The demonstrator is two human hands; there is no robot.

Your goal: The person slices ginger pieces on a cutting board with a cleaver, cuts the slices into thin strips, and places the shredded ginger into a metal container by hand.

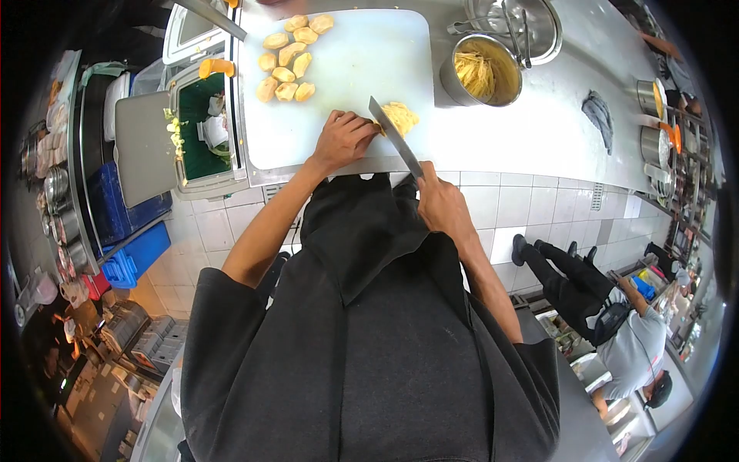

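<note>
My right hand grips a kitchen knife by its handle, and the blade slants up and left over the cutting board. Beside the blade, my left hand rests near the board's front edge with fingers curled and pressed together; whatever lies under them is hidden. Thin yellow strips form a small pile just right of the blade. Several peeled, yellowish potato-like pieces lie at the board's upper left.
A metal pot holding yellow strips stands right of the board, near a steel bowl. A grey cloth lies farther right. A green-lined bin adjoins the counter's left end. Another person is behind at right.
</note>
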